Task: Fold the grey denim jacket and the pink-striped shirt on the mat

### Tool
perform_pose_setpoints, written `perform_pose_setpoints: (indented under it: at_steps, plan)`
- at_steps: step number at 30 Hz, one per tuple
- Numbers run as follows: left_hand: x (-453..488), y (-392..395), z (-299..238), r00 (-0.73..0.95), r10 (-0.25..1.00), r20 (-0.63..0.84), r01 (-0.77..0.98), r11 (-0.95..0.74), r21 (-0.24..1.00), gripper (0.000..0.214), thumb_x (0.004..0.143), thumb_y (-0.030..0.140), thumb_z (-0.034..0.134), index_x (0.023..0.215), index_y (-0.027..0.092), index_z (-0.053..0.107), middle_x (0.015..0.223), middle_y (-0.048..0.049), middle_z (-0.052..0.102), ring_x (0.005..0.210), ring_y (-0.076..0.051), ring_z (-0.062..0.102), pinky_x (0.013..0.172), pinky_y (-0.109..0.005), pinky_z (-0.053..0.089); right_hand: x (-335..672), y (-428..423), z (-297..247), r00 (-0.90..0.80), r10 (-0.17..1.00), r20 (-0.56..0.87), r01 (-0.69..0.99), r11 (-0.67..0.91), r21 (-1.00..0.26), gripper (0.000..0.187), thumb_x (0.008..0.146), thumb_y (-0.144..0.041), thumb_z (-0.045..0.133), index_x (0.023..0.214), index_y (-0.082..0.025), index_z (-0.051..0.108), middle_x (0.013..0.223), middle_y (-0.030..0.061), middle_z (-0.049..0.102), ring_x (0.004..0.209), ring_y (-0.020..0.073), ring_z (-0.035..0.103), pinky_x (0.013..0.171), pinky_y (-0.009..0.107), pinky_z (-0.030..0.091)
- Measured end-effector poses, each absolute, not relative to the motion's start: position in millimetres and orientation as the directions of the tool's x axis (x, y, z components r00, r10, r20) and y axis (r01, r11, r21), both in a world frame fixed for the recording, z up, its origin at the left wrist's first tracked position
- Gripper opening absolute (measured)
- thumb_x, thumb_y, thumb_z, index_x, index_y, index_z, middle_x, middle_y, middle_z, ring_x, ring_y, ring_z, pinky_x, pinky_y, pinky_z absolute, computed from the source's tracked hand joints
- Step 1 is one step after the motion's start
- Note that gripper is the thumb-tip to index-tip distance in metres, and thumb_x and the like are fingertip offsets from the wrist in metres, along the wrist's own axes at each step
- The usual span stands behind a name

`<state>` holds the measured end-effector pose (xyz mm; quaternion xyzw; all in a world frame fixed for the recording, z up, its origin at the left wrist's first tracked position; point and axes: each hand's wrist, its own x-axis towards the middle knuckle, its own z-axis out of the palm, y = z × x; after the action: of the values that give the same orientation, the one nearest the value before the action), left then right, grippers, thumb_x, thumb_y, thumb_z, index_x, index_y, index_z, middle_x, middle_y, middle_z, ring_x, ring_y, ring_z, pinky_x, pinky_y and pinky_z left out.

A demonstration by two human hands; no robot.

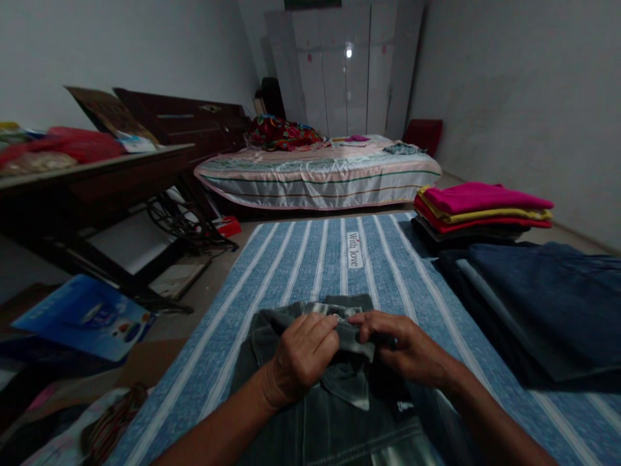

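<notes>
A dark grey-green denim garment (272,408) lies on the striped sheet in front of me, with a folded band and a pointed, collar-like flap near its top. My left hand (308,353) is closed over the band from the left, its fingers curled onto the cloth. From the right, my right hand (402,343) pinches the same band, thumb below and index finger on top. The two sets of fingertips are close together, a little apart. Under my hands, part of the band and the cloth inside it is hidden.
The blue striped sheet (291,265) covers the surface before me. To the right are a pile of folded dark jeans (548,304) and a stack of coloured clothes (485,200). A treadle table (97,168) and blue box (87,317) stand left; a bed (320,188) lies beyond.
</notes>
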<state>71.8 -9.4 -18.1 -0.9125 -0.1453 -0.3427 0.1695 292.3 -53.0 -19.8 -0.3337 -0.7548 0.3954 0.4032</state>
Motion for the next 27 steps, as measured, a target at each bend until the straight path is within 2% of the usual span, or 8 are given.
perform_pose_setpoints:
  at_steps: [4, 7, 11, 15, 18, 21, 24, 27]
  plan:
    - [71.5, -8.0, -14.6, 0.725, 0.196, 0.66, 0.365, -0.922, -0.128, 0.018, 0.086, 0.009, 0.039, 0.081, 0.015, 0.055, 0.082, -0.0093, 0.066, 0.075, -0.018, 0.059, 0.066, -0.03, 0.047, 293.5, -53.3, -21.3, -0.431, 0.832, 0.349, 0.168, 0.454, -0.875, 0.041, 0.06, 0.003, 0.04, 0.088, -0.02, 0.058, 0.12, 0.0042, 0.06, 0.114, 0.0179, 0.053, 0.095, 0.035, 0.041]
    - [70.6, 1.0, -8.0, 0.756, 0.38, 0.533, 0.393, -0.915, 0.094, 0.015, 0.083, 0.011, 0.042, 0.078, 0.016, 0.055, 0.072, -0.0045, 0.061, 0.068, -0.015, 0.055, 0.063, -0.027, 0.044, 295.3, -50.6, -24.7, -0.4, 0.853, 0.334, 0.148, 0.42, -0.895, 0.035, 0.067, -0.002, 0.047, 0.093, -0.021, 0.061, 0.115, 0.0042, 0.062, 0.109, 0.0194, 0.056, 0.094, 0.036, 0.042]
    - [74.1, 21.9, 8.7, 0.727, 0.669, 0.155, 0.514, -0.679, 0.524, 0.005, 0.076, 0.018, 0.054, 0.078, 0.016, 0.058, 0.069, 0.0019, 0.058, 0.065, -0.011, 0.054, 0.06, -0.022, 0.04, 293.5, -43.9, -32.8, -0.286, 0.924, 0.256, 0.096, 0.293, -0.951, 0.027, 0.074, -0.015, 0.058, 0.1, -0.019, 0.063, 0.096, 0.0029, 0.066, 0.093, 0.0196, 0.061, 0.084, 0.033, 0.047]
    - [84.2, 45.3, 17.3, 0.668, 0.715, -0.207, 0.584, -0.331, 0.741, 0.017, 0.069, 0.029, 0.06, 0.077, 0.014, 0.06, 0.059, 0.0054, 0.052, 0.054, -0.009, 0.047, 0.05, -0.019, 0.034, 283.8, -36.2, -47.2, -0.167, 0.974, 0.154, -0.089, 0.141, -0.986, 0.027, 0.071, -0.019, 0.065, 0.097, -0.019, 0.063, 0.095, 0.0028, 0.067, 0.092, 0.0201, 0.062, 0.082, 0.033, 0.048]
    - [91.4, 57.5, 12.9, 0.645, 0.707, -0.291, 0.602, -0.234, 0.763, 0.021, 0.067, 0.032, 0.059, 0.074, 0.012, 0.061, 0.055, 0.0053, 0.049, 0.051, -0.009, 0.043, 0.047, -0.02, 0.03, 277.5, -32.9, -57.4, -0.093, 0.993, 0.078, -0.157, 0.063, -0.986, 0.031, 0.068, -0.019, 0.067, 0.098, -0.019, 0.062, 0.095, 0.0025, 0.068, 0.089, 0.0197, 0.064, 0.08, 0.032, 0.049]
    - [95.8, 62.6, 7.4, 0.648, 0.714, -0.265, 0.633, -0.312, 0.709, 0.019, 0.068, 0.03, 0.056, 0.072, 0.012, 0.063, 0.055, 0.0044, 0.05, 0.053, -0.01, 0.046, 0.048, -0.02, 0.031, 274.8, -32.5, -63.6, -0.055, 0.995, 0.081, -0.111, 0.074, -0.991, 0.03, 0.07, -0.02, 0.065, 0.1, -0.019, 0.061, 0.097, 0.0031, 0.069, 0.09, 0.02, 0.065, 0.08, 0.032, 0.05]
    - [98.5, 60.7, 6.7, 0.652, 0.731, -0.203, 0.686, -0.454, 0.568, 0.018, 0.072, 0.03, 0.055, 0.072, 0.014, 0.064, 0.057, 0.003, 0.054, 0.056, -0.012, 0.05, 0.052, -0.021, 0.033, 274.2, -33.2, -67.1, -0.036, 0.992, 0.122, -0.01, 0.122, -0.992, 0.031, 0.072, -0.021, 0.063, 0.103, -0.019, 0.061, 0.1, 0.0036, 0.068, 0.093, 0.0202, 0.064, 0.08, 0.032, 0.05]
    - [100.9, 54.6, 8.9, 0.613, 0.781, -0.118, 0.766, -0.55, 0.333, 0.019, 0.075, 0.035, 0.057, 0.075, 0.017, 0.065, 0.066, -0.0005, 0.061, 0.063, -0.015, 0.055, 0.056, -0.023, 0.035, 273.9, -34.3, -68.5, 0.007, 0.989, 0.151, 0.112, 0.149, -0.983, 0.031, 0.074, -0.023, 0.061, 0.105, -0.019, 0.06, 0.097, 0.0037, 0.069, 0.091, 0.0208, 0.064, 0.079, 0.033, 0.05]
